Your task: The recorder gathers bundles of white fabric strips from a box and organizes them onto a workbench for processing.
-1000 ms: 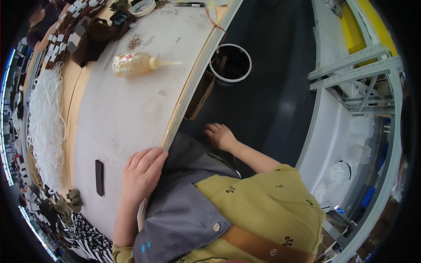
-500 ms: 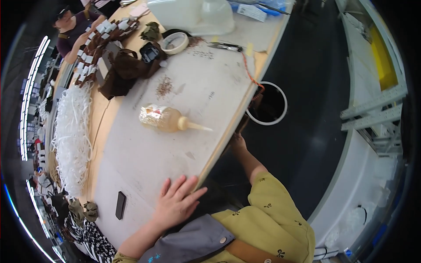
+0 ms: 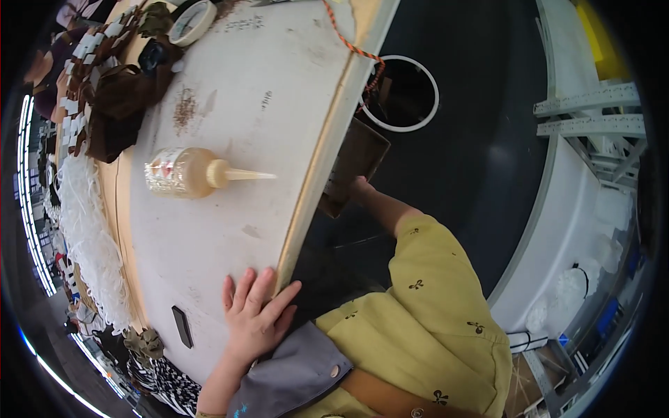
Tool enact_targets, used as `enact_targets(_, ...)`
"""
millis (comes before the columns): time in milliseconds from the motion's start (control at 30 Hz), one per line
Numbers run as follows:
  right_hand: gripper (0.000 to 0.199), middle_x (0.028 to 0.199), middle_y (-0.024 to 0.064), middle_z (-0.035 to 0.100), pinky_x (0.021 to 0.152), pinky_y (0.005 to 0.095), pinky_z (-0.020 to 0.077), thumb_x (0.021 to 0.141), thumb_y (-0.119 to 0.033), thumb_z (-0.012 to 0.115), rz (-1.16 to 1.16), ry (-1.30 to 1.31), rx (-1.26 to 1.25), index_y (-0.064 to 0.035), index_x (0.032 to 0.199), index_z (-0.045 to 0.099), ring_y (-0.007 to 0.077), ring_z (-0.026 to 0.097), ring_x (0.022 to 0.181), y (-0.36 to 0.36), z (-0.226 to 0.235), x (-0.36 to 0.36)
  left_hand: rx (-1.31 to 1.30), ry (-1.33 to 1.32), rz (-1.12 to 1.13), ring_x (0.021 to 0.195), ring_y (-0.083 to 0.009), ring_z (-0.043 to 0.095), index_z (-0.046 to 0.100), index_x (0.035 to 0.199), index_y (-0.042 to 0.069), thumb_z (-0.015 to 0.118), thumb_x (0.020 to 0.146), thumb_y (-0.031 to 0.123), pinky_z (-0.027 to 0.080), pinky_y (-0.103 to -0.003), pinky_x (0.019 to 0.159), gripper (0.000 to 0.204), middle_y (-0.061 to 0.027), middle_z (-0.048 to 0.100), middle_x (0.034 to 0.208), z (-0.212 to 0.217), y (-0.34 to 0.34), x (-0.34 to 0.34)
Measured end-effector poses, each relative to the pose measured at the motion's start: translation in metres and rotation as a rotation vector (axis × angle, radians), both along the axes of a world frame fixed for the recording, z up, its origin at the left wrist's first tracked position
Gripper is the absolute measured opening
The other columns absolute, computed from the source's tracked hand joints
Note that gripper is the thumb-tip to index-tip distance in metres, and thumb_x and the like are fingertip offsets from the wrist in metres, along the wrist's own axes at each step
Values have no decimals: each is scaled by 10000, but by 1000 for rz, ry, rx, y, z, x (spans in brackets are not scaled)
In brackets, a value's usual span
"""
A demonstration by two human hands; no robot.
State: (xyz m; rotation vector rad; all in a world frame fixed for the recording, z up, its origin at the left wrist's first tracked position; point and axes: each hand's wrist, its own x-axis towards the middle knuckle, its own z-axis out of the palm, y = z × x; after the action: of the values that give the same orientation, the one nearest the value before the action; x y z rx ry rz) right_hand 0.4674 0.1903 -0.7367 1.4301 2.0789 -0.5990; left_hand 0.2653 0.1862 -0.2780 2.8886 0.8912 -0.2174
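Observation:
My left hand point(image 3: 258, 317) lies on the table's near edge, fingers spread and holding nothing. Below the tabletop on the right, my right hand point(image 3: 359, 187) is at the rim of a brown, box-like drawer point(image 3: 362, 150) that sticks out from under the table. Its fingers are partly hidden, but they appear closed on the rim. On the grey-white table surface point(image 3: 230, 209) a clear plastic glue bottle point(image 3: 185, 172) lies on its side, its long nozzle pointing right. A small black bar point(image 3: 182, 327) rests left of my left hand.
A dark bin with a white rim point(image 3: 432, 115) stands on the floor beyond the drawer. An orange cord point(image 3: 352, 47) hangs over the table edge. White strips point(image 3: 87, 237), brown fabric pieces point(image 3: 115, 97) and a tape roll point(image 3: 191, 22) lie along the left and far side.
My view has shifted, so the table things appear farther left and higher. The drawer now shows out from under the table, with my right hand at it. My left hand stays on the edge.

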Motion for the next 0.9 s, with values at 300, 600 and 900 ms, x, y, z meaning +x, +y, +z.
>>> enact_targets(300, 324, 1195, 97, 584, 643, 472, 519, 883, -241, 502, -160, 250, 488, -120, 1153, 633, 293, 596, 1052, -193, -74, 16, -42, 9, -87, 1349, -359, 292, 612, 1169, 237, 737, 656, 182, 154, -523, 1107, 531, -171, 328, 1447, 3, 22, 45)
enact_targets(600, 410, 1330, 61, 504, 926, 389, 414, 901, -210, 461, -197, 87, 140, -126, 1299, 517, 249, 515, 1174, -218, 34, 60, -13, 25, -78, 1348, -354, 287, 641, 1122, 252, 733, 672, 202, 156, -517, 1105, 461, -160, 333, 1443, 1, 22, 55)
enact_targets(900, 422, 1045, 181, 649, 896, 418, 462, 832, -350, 536, -1290, 565, -165, -31, 1089, 639, 337, 600, 1027, -97, -38, 104, 33, 99, -72, 1331, -383, 280, 659, 1101, 280, 723, 685, 269, 154, -551, 1093, 422, -171, 342, 1416, -3, 24, 48)
